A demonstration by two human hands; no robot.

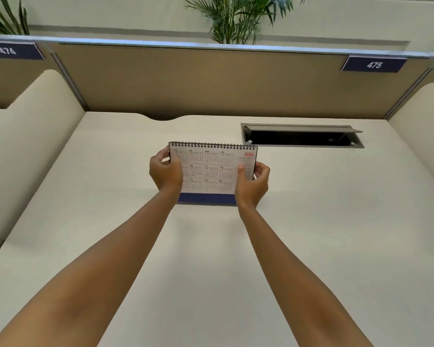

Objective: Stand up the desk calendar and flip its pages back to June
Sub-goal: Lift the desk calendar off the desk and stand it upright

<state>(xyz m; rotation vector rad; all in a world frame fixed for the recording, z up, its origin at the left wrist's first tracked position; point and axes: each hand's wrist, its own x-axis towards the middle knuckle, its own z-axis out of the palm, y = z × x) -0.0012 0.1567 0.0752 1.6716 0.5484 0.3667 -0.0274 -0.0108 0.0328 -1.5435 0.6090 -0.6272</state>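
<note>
The desk calendar (211, 169) is a white spiral-bound stand with a dark blue base strip. It stands upright near the middle of the cream desk (211, 246), spiral at the top. The page facing me shows all twelve months of 2026 in small grids, with "2026" in red at the upper right. My left hand (166, 171) grips its left edge, thumb on the front. Along the right edge my right hand (252, 182) holds on, thumb over the page. The base's lower corners are hidden behind my hands.
An open cable hatch (302, 136) with a raised grey lid sits in the desk just behind and right of the calendar. A tan partition (211, 78) closes the back, with number plates 474 and 475. Cream side dividers stand left and right. Plants rise behind the partition.
</note>
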